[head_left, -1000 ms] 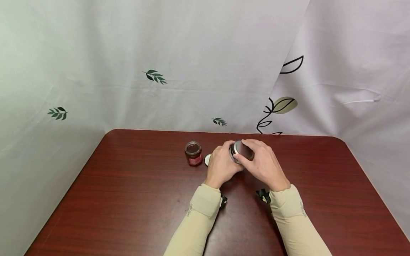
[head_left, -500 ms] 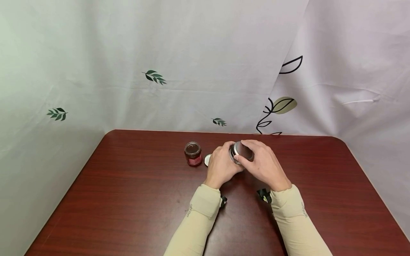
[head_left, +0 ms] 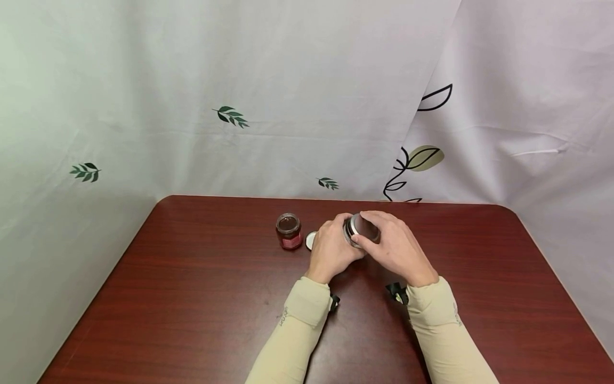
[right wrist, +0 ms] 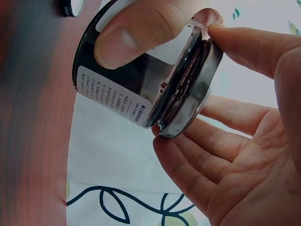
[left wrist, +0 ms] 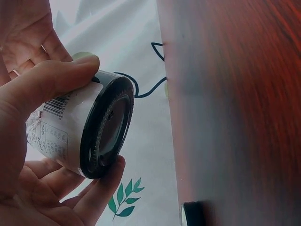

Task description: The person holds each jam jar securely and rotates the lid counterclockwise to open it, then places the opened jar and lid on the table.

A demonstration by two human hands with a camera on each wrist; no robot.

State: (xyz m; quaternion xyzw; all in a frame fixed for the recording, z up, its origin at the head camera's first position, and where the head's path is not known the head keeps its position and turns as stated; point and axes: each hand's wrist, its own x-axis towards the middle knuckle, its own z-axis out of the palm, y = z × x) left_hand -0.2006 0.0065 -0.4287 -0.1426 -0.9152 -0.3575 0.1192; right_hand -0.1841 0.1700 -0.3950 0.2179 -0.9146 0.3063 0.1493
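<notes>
My left hand [head_left: 334, 248] grips a glass jar [left wrist: 63, 127], thumb on one side and fingers round the other. The jar has dark contents and white printed labels, and is held tilted above the table. My right hand [head_left: 397, 246] holds a silver metal lid [right wrist: 194, 101] by its edge, between thumb and fingers. In the right wrist view the lid sits at the jar's mouth, with a dark, smeared gap showing between lid and glass. The jar's base faces the left wrist camera.
A second jar [head_left: 290, 242] with dark contents and a reddish label stands uncovered on the reddish-brown table [head_left: 216, 298], left of my hands. Beside it lies a round white-faced lid [head_left: 310, 240], partly hidden by my left hand. A pale curtain [head_left: 288, 64] hangs behind the table.
</notes>
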